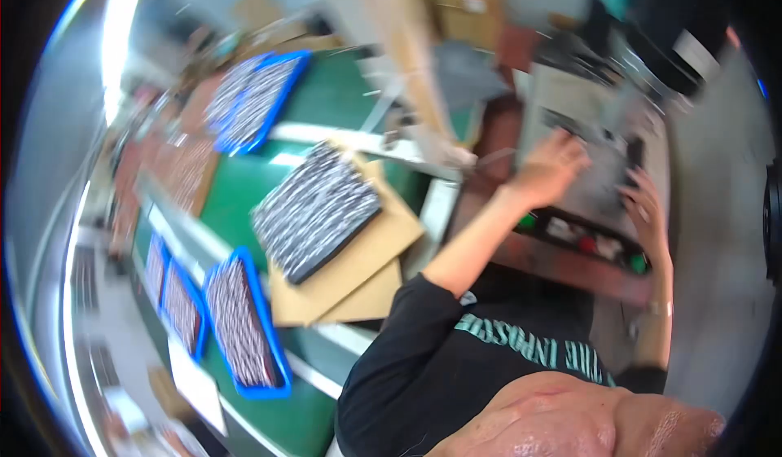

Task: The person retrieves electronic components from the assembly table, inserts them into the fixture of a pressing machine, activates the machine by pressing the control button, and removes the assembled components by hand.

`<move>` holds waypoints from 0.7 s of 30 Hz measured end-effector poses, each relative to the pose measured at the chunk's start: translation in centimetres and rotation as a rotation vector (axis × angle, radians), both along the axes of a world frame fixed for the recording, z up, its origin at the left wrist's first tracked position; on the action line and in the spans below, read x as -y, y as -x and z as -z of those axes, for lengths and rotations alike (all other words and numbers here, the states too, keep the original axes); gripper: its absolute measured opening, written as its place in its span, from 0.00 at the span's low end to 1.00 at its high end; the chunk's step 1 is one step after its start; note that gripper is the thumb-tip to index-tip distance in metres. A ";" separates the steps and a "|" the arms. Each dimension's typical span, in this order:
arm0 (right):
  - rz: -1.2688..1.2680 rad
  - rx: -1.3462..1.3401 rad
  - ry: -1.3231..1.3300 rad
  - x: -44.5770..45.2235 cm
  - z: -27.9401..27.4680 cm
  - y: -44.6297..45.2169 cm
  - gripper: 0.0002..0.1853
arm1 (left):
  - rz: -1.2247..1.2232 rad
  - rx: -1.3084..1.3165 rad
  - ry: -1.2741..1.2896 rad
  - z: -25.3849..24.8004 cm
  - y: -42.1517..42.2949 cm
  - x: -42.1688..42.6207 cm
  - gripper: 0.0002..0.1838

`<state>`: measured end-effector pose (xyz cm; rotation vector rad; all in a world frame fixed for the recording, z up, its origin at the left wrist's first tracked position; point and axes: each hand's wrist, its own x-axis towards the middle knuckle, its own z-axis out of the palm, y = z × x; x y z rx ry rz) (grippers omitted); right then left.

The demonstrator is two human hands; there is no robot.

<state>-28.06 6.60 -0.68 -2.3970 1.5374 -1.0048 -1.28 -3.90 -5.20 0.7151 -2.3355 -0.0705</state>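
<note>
My left hand reaches over the grey bed of a machine, its fingers bent beside a small dark piece. Motion blur hides whether the fingertips grip that piece. On the right of the bed, my right hand has its fingers stretched and apart, near an upright dark part. The machine's front panel carries green and red buttons below my hands.
To the left, a green work surface bears a stack of black-and-white streaked sheets on brown cardboard. Several blue trays hold similar streaked pieces. A tan post rises between this surface and the machine. Cardboard boxes stand behind.
</note>
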 end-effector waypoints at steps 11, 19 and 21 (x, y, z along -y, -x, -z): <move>0.138 0.762 -0.114 -2.2 5.3 5.8 0.11 | -0.225 0.199 -0.072 0.6 7.6 6.2 0.29; 0.158 0.697 -0.216 -4.4 4.7 5.4 0.12 | -0.143 0.154 -0.302 0.8 9.6 8.4 0.25; 0.183 0.653 -0.209 -4.5 3.7 5.1 0.12 | -0.140 0.152 -0.289 0.7 10.3 8.9 0.21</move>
